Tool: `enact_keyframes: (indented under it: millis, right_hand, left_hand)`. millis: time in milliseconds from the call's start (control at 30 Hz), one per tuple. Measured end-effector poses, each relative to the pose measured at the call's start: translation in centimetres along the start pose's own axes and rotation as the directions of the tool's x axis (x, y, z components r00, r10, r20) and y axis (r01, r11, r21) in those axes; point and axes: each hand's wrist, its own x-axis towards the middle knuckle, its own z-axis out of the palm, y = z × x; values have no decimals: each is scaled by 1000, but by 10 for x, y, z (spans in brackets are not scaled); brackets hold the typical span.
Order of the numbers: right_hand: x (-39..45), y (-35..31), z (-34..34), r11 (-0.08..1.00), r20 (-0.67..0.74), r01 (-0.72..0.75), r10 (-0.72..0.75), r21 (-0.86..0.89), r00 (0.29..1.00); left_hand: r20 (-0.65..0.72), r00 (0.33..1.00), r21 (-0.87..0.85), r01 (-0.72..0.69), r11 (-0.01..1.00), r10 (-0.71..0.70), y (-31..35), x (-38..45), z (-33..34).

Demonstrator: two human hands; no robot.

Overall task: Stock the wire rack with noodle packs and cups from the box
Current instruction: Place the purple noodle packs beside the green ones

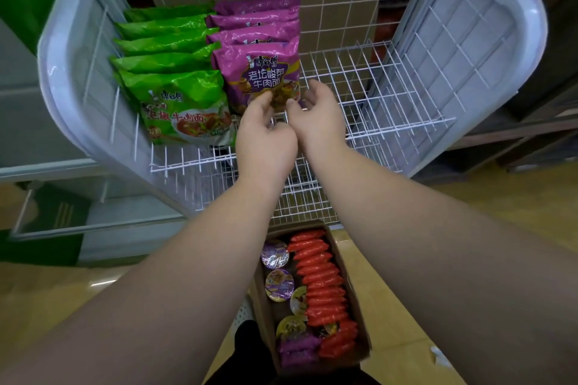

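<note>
The white wire rack (375,94) holds a row of green noodle packs (175,72) on the left and a row of purple noodle packs (259,40) beside it. The front purple pack (259,72) stands upright. My left hand (266,137) pinches its lower edge, and my right hand (316,112) touches that same edge from the right with curled fingers. On the floor below lies the cardboard box (359,306) with a row of red packs (322,284), several purple-lidded cups (278,284) and a few purple packs (297,350).
The rack's right half is bare wire with a divider grid (353,72). Grey plastic side panels (463,28) flank the shelf. A lower wire shelf (297,197) sits beneath. A green and grey cabinet (47,212) stands to the left.
</note>
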Motion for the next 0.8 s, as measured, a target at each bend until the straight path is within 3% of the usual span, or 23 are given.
enact_keyframes:
  millis: [100, 267, 400, 533, 700, 800]
  right_hand:
    - [-28, 15, -14, 997, -45, 35, -32, 68, 998]
    - [-71, 45, -43, 986, -22, -13, 17, 165, 1000]
    - [-90, 64, -53, 982, 3, -94, 95, 161, 995]
    - [-99, 74, -59, 984, 17, -135, 134, 119, 991]
    - [-89, 74, -53, 994, 77, -96, 92, 45, 993]
    - [-86, 75, -46, 996, 114, -93, 92, 5, 989]
  left_hand:
    - [-99, 990, 81, -90, 993, 97, -9, -16, -15]
    - [-185, 982, 323, 20, 946, 42, -20, 3, -57]
    - [-48, 997, 585, 73, 808, -55, -14, 23, -81]
    - [70, 991, 699, 34, 714, -116, -16, 33, -91]
    - [132, 985, 724, -17, 690, -114, -22, 39, -85]
    - [75, 997, 704, -55, 709, 3, -25, 29, -81]
